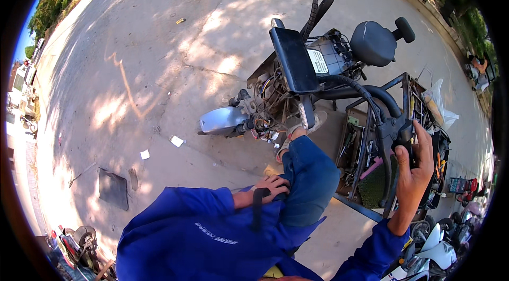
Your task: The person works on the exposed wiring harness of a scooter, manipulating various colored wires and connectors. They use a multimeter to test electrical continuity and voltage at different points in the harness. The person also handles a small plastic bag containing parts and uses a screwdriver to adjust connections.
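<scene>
My right hand (414, 169) grips the black control housing (404, 133) at the lower end of the handlebar of a stripped electric scooter. Its thumb and fingers wrap round the part. My left hand (271, 186) lies on my blue-trousered thigh (313, 185), fingers loosely bent and slightly apart. The scooter has a black rectangular panel (290, 61), exposed bundled wiring (268, 95), a silver front mudguard (221, 118) and a black seat (371, 42) with a backrest. My sandalled foot (282, 151) is below the front assembly.
A metal-framed tool cart (354, 153) with trays of tools stands at the right. Parked bikes and scooters (435, 249) fill the lower-right edge; another (79, 246) is at the lower left. A dark flat sheet (112, 188) and paper scraps (177, 141) lie on the pavement.
</scene>
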A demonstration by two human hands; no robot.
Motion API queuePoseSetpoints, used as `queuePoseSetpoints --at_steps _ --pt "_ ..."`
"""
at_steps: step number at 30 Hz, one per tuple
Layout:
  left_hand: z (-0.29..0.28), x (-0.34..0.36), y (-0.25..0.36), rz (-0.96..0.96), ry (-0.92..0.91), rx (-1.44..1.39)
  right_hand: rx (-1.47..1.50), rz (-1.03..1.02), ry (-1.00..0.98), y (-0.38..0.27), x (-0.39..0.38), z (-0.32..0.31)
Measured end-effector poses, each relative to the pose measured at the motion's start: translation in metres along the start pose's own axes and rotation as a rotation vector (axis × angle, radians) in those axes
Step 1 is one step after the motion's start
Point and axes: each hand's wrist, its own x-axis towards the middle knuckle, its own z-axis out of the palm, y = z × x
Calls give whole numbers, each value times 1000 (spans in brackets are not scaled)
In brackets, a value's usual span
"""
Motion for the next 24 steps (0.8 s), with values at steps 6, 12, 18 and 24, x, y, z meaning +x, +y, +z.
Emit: queuePoseSetpoints --at_steps 6,12,18,24 --pt "5 -5 -9 43 49 -6 180 109 -28 3 -2 3" --pt "-41 -7 -1 42 137 -285 122 137 17 3 -4 5" --pt "-151 25 9 2 725 -496 87 68 66 21 -7 1" --pt "-237 72 -2 -76 966 -795 175 115 71 12 -6 5"
